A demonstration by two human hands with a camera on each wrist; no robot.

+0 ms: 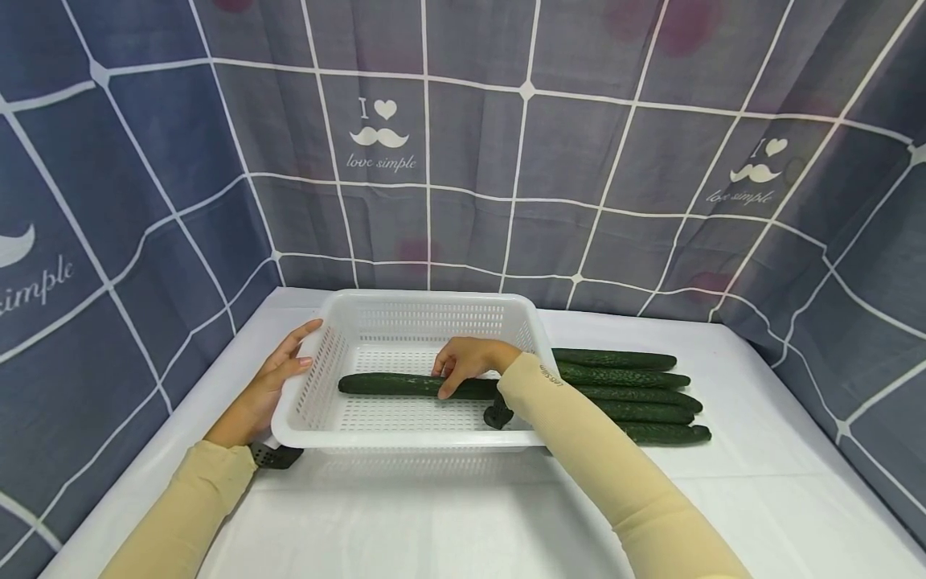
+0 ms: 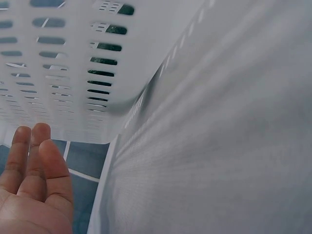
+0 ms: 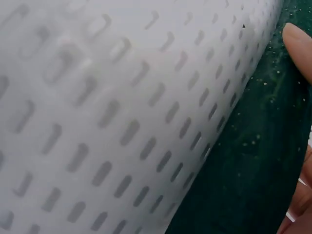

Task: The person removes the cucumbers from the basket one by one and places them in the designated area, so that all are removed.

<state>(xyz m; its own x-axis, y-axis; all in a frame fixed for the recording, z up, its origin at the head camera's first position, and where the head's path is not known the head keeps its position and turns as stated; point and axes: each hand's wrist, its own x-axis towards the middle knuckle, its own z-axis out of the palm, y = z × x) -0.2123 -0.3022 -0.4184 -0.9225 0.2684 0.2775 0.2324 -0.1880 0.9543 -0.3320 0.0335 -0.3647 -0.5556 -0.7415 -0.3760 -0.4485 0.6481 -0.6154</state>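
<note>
A long dark green cucumber [image 1: 391,384] lies lengthwise inside a white perforated plastic basket [image 1: 427,439]. My right hand [image 1: 469,362] grips it near its middle, thumb on the near side and fingers on the far side. The right wrist view shows the cucumber [image 3: 243,156] up close, with the thumb [image 3: 298,46] on it, over the basket's slotted floor [image 3: 112,112]. At the basket's left end, my left hand [image 1: 271,382] rests against the rim with its fingers extended. In the left wrist view that hand [image 2: 36,180] has straight fingers beside the slotted wall [image 2: 58,63].
Several more cucumbers [image 1: 644,395] lie side by side on the white tablecloth [image 1: 752,450], right of the basket; my right forearm partly covers them. A grey-blue checked curtain [image 1: 463,145] encloses the table at the back and both sides.
</note>
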